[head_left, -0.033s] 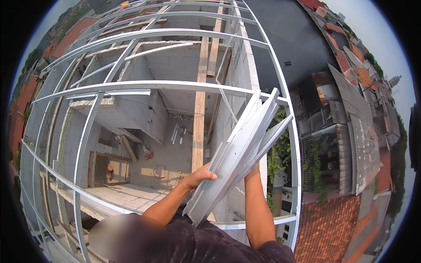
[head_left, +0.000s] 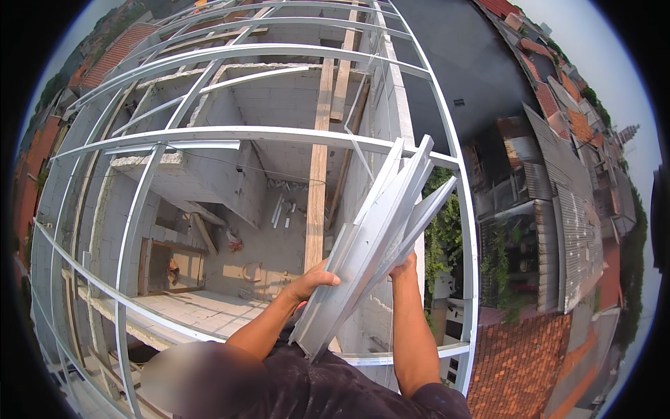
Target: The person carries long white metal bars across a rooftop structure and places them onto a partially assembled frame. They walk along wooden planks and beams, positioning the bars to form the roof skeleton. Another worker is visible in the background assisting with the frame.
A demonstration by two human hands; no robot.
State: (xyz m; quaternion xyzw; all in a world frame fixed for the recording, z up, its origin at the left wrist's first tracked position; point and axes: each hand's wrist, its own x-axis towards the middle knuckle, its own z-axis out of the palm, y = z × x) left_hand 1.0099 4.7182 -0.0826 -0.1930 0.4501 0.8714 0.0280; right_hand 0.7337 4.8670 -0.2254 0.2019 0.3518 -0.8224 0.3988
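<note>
Dark shirt [head_left: 328, 387]: shown at six o'clock, with a forearm extended on either side.
Left hand [head_left: 315, 281]: placed at half past six, clamped on the bundle's left edge, the thumb laid over the metal and the fingers hidden.
Right hand [head_left: 403, 265]: placed at four o'clock, apart from the left and pressed to the bundle's right side; how far its fingers are closed cannot be told.
Bundle of metal profiles [head_left: 370, 241]: held slanting between the hands, its lower end pointed to seven o'clock by the shirt, its upper end fanned toward one.
Shift: the upper end has been swung slightly toward ten o'clock, while the lower end has hardly been moved; the load is judged to be re-angled in the grip, not released.
Metal roof frame [head_left: 279, 131]: crossed in view by the bundle's tips at one o'clock; contact cannot be told.
Wooden plank [head_left: 317, 195]: run from twelve toward six, beyond the bundle.
Concrete floor [head_left: 279, 241]: seen far below at eight, with pale strips [head_left: 278, 211] scattered at nine.
Tiled roof [head_left: 516, 363]: seen outside the frame at four.
</note>
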